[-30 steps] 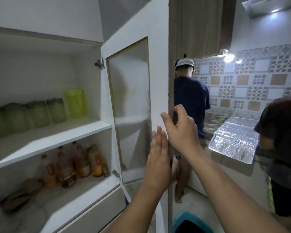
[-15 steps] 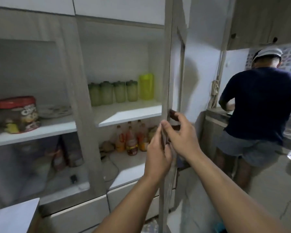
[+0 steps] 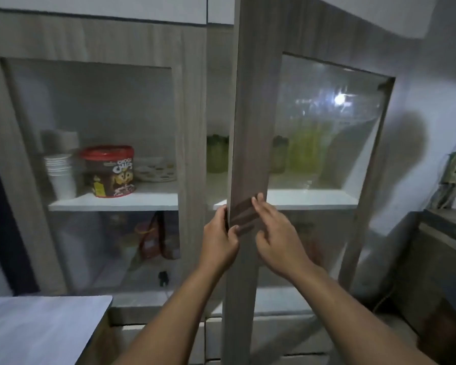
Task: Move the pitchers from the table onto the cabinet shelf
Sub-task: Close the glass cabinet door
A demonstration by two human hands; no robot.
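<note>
A grey wood-grain cabinet door [image 3: 250,127] with a glass pane stands near the middle of the frame, its free edge a little apart from the cabinet so a narrow gap shows. A dark brown flat handle [image 3: 244,213] sits on the door's stile at mid-height. The left hand [image 3: 220,238] grips the door's edge beside that handle, fingers wrapped behind the edge and thumb on the front. The right hand [image 3: 277,233] lies flat against the stile with straight, relaxed fingers, their tips touching the handle.

The pitchers are on the white shelf [image 3: 300,200] behind the door: one green, ribbed pitcher [image 3: 216,154] shows through the gap, another dim green one [image 3: 279,156] and a tall yellow-green one [image 3: 309,151] show hazily through the glass at centre right, smeared by reflected glare.

At left, behind a second glass-paned door [image 3: 190,101], a matching white shelf carries a stack of white paper cups [image 3: 59,172], a round brown tub with a red lid [image 3: 108,171], and shallow patterned dishes [image 3: 156,169]. Below it, blurred packets are hard to make out. A smooth white desk [image 3: 37,330] fills the lower left corner of the frame.
</note>
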